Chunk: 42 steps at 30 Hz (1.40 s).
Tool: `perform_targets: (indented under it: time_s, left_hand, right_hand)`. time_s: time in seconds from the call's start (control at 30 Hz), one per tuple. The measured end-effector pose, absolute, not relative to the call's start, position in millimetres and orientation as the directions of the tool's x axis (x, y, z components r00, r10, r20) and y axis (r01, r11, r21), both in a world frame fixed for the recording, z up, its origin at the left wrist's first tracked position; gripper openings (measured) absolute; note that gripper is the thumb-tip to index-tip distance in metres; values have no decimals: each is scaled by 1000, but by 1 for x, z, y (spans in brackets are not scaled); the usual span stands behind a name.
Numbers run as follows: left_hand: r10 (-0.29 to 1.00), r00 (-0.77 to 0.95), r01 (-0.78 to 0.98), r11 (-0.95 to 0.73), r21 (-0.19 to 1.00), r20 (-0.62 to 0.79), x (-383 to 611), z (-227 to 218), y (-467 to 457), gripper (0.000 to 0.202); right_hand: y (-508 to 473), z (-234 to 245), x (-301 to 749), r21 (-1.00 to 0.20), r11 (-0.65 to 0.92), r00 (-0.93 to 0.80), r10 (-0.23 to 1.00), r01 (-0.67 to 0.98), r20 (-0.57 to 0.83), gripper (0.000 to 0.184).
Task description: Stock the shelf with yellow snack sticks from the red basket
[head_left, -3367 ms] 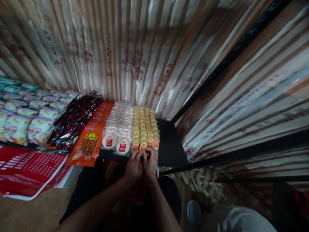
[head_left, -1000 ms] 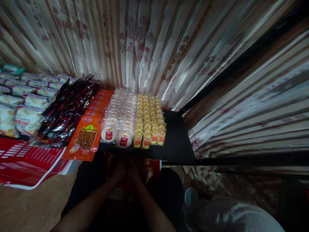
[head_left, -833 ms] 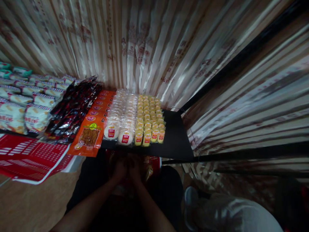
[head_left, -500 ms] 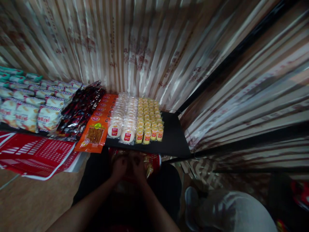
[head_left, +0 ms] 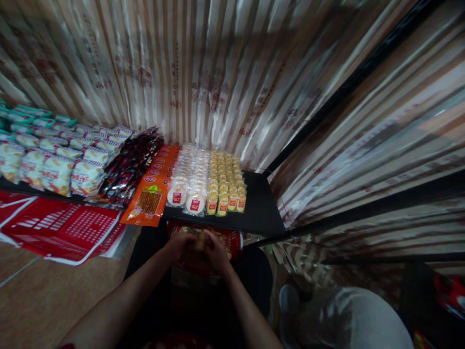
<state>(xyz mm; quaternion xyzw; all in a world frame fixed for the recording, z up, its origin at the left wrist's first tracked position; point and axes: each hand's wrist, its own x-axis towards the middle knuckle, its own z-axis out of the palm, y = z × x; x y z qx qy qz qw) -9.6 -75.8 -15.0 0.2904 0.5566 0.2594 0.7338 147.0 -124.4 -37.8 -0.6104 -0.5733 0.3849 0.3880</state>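
Observation:
My left hand [head_left: 180, 245] and my right hand [head_left: 215, 251] meet in front of the black shelf's near edge, above an open red basket or bag [head_left: 237, 241] between my legs. Both hands have their fingers closed around small yellowish wrapped snacks [head_left: 200, 241], which are dim and partly hidden. More wrapped pieces lie beneath, hard to make out. On the shelf just beyond stand rows of yellow wrapped snacks [head_left: 223, 201], beside rows of round white wrapped crackers [head_left: 195, 202].
Left along the black shelf [head_left: 259, 203] lie orange packets [head_left: 148, 198], dark shiny packets [head_left: 125, 169] and white snack bags [head_left: 87, 177]. A red printed sheet [head_left: 72, 228] hangs below. Striped curtains [head_left: 218, 72] and dark poles [head_left: 327, 106] enclose the shelf. Another person's leg [head_left: 356, 315] is at right.
My hands have risen slightly from the red container, bringing yellowish wrapped snacks into view between them. The view has shifted slightly, so the shelf goods appear farther right.

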Motion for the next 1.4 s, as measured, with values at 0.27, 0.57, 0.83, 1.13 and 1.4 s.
perform_targets:
  time_s: [0.27, 0.57, 0.83, 1.13, 1.4]
  left_hand:
    - [693, 328, -141, 708, 692, -642, -5, 5, -75, 14]
    - [703, 410, -104, 669, 736, -581, 4, 27, -78, 26]
    - [848, 344, 53, 410, 911, -402, 32, 30, -77, 24]
    - [953, 252, 61, 160, 985, -170, 78, 31, -74, 12]
    - [971, 235, 214, -4, 977, -47, 106, 38, -59, 30]
  right_hand:
    - [-131, -24, 160, -829, 8, 62, 997, 559, 51, 27]
    - [-139, -23, 164, -983, -136, 59, 990, 123, -129, 25]
    - [-142, -5, 166, -970, -116, 109, 990, 213, -94, 30]
    - [-140, 0, 183, -710, -83, 362, 898, 699, 252, 49]
    - [-113, 9, 198, -735, -156, 515, 806, 660, 291, 49]
